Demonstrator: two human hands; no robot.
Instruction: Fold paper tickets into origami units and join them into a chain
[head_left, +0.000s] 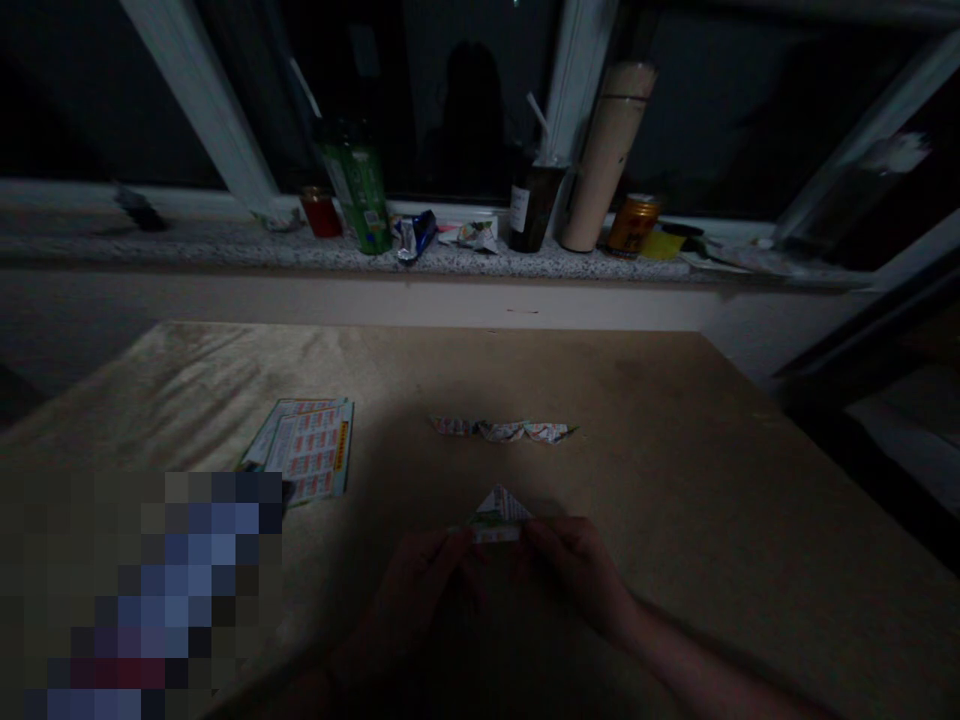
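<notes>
Between my two hands is a small folded piece of printed paper, with a triangular peak on top and a flat folded strip along its lower edge. My left hand pinches its left end, the thumb near the strip. The right end is gripped by my right hand. Just beyond, several folded paper pieces of similar print lie in a row on the table. To the left rests a small stack of printed sheets with red and green figures. Dim light hides some finger detail.
The tan table reaches to a wall below a granite windowsill. On the sill stand a green bottle, a red jar, a dark cup, a tall flask and a gold can. Pixelated blocks cover the lower left.
</notes>
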